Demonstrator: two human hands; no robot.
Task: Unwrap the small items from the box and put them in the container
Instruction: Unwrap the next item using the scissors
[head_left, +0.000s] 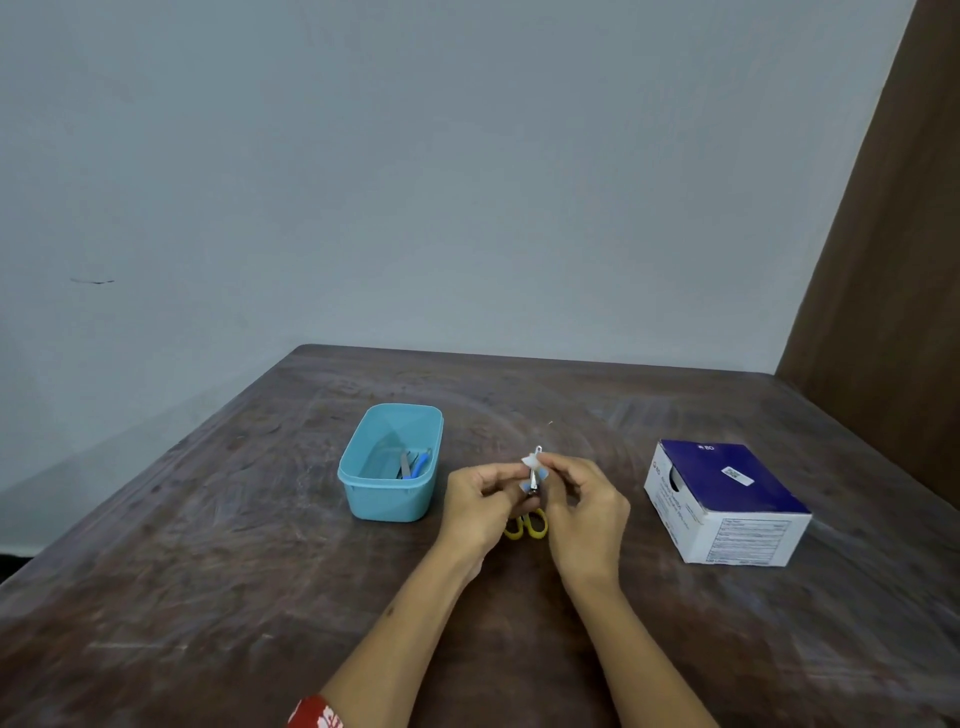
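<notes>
Both the left hand (480, 501) and right hand (582, 501) pinch the half-peeled wrapped item (533, 475); a hard tug could fling it past the container (390, 462).

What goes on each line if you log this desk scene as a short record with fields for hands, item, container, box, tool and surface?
hands: left hand and right hand both pinch one small item above the table
item: small wrapped item, white and blue wrapper partly peeled
container: light blue tub, lid off, a few unwrapped pieces inside
box: blue and white carton, right of the hands
tool: yellow-handled scissors, mostly hidden under the hands
surface: dark wooden table
</notes>
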